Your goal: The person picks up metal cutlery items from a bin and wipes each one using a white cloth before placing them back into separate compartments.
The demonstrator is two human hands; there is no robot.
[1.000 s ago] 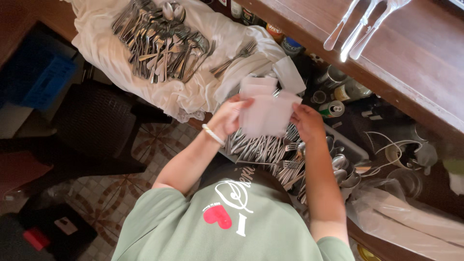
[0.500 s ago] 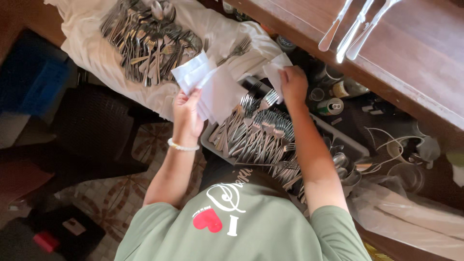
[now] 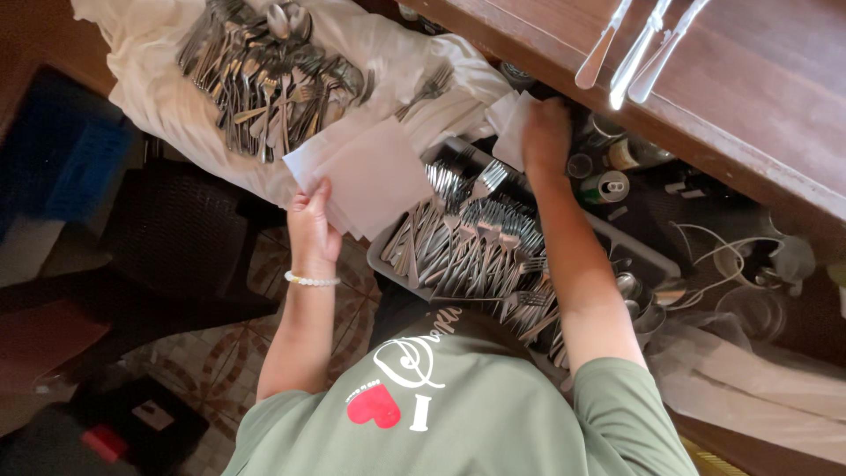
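The left hand (image 3: 313, 231) grips a white napkin (image 3: 366, 176) by its edge. The right hand (image 3: 546, 132) is closed on another napkin (image 3: 509, 123), above the tray of forks (image 3: 476, 247).

Seen from above, a dark reddish wooden table (image 3: 749, 106) crosses the upper right corner in warm light. Below it, a patterned tile floor (image 3: 220, 370) shows brown floral shapes. A dark woven chair (image 3: 167, 238) stands at left, beside a blue crate (image 3: 62, 159) in shadow.
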